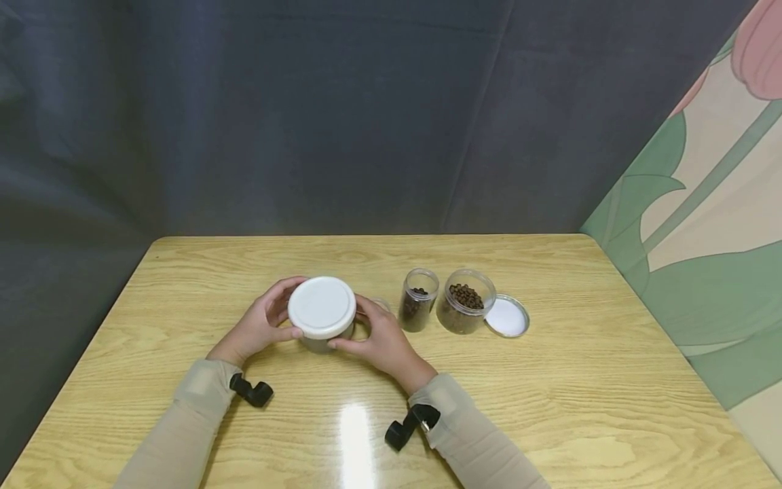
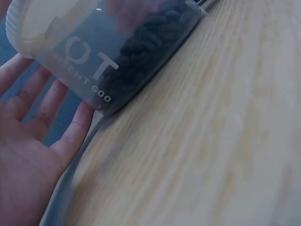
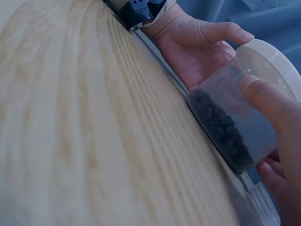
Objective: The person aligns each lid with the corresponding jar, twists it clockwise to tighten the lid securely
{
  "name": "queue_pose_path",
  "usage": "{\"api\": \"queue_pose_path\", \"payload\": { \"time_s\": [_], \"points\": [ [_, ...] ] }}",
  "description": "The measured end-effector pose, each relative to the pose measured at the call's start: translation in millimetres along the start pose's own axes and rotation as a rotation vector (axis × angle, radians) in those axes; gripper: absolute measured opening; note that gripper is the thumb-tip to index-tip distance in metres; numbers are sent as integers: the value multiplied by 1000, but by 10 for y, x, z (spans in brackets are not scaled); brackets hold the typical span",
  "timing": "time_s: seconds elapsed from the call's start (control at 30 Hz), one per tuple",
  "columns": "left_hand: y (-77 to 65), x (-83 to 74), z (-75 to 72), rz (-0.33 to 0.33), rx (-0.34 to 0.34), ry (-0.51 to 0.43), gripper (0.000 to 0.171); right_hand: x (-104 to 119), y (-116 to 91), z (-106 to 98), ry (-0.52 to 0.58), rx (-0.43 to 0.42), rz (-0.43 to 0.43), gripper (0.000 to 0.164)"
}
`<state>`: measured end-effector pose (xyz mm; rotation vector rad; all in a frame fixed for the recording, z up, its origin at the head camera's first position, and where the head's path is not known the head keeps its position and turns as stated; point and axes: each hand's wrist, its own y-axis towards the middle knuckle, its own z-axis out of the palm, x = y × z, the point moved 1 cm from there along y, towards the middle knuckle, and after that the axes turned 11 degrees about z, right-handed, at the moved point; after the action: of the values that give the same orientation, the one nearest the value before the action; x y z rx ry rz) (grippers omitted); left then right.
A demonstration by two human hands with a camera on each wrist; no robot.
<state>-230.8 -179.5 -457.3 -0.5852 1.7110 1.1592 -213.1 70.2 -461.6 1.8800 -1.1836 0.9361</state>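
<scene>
A clear jar (image 3: 258, 134) with a white lid (image 1: 322, 307) stands between both hands, its base right at the wooden tabletop. Dark oval pieces (image 2: 150, 40) fill its lower part, and white lettering marks its side. My left hand (image 1: 259, 324) holds it from the left, thumb at the lid's front rim and fingers spread along the lid and wall. On the right, my right hand (image 1: 386, 341) grips the jar's wall, with the thumb (image 3: 265, 101) pressed on the front below the lid. The far fingers are partly hidden behind the jar.
Right of the hands stand a narrow open jar (image 1: 417, 305) of dark pieces and a wider open jar (image 1: 462, 319) of brown pellets. A white lid with a metallic rim (image 1: 507, 316) lies beside them. Dark cloth (image 1: 342, 122) hangs behind the table.
</scene>
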Motion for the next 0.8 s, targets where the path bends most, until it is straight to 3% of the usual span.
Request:
{"api": "queue_pose_path", "payload": {
  "time_s": [0.27,0.8],
  "points": [
    [-6,37,-7,-49,7,15,84,8,6,0,-17,-13,5,87],
    [-9,71,-39,-45,-3,33,77,85,116,50,3,13,36,85]
  ]
}}
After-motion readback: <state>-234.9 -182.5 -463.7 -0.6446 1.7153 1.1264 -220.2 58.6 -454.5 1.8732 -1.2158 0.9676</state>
